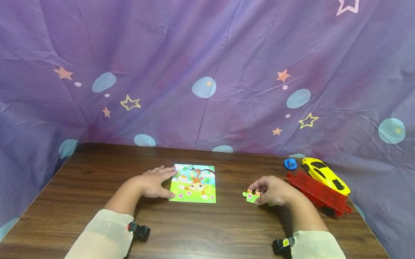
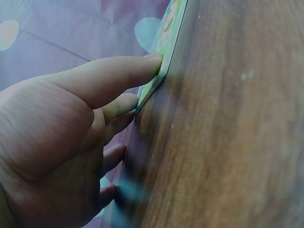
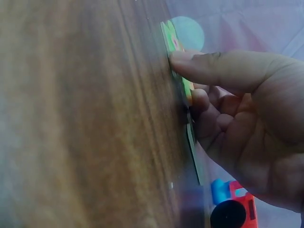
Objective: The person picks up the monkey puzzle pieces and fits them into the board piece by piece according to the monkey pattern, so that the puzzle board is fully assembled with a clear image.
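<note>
A square picture board, showing a cartoon monkey hanging over a meadow, lies flat on the table. My left hand is at its left side, fingers spread. In the left wrist view the thumb rests on a corner of the board, and the fingertips sit along its edge. To the right of the board, my right hand pinches a small green and orange jigsaw piece between thumb and fingers. Another thin flat piece shows beneath that hand in the right wrist view, mostly hidden.
At the table's back right stand a red toy trailer, a yellow toy car and a small blue toy, close to my right forearm. A purple patterned cloth hangs behind the brown wooden table.
</note>
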Demonstrator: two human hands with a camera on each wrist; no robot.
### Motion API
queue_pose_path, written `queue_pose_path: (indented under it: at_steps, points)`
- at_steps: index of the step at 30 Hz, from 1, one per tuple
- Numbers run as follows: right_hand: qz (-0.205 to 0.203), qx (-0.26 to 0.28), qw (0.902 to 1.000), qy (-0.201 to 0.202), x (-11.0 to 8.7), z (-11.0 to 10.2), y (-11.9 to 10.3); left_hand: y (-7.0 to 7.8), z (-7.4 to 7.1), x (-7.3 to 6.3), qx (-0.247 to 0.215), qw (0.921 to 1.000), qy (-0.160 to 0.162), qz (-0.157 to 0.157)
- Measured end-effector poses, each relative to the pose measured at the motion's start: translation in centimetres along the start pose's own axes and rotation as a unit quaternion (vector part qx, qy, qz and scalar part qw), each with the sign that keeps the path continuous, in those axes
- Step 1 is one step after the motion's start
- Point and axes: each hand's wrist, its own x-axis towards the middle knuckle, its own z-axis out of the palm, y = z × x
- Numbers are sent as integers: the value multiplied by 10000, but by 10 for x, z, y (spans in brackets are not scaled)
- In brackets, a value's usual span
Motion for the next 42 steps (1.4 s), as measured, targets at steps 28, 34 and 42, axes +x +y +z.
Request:
queue_pose_path:
  at_steps: [28,34,42]
  points:
    - [-992,407,9941,-150,29,32,-77,0,1,1,27,9999,-38,-97]
    - [-1228,560,9907,-151,43,45,-95,-1,2,2,70,10000,-19,-54]
    - [-1592,232,9864,-344,59,60,-116,-1,1,2,59,10000,-25,-50]
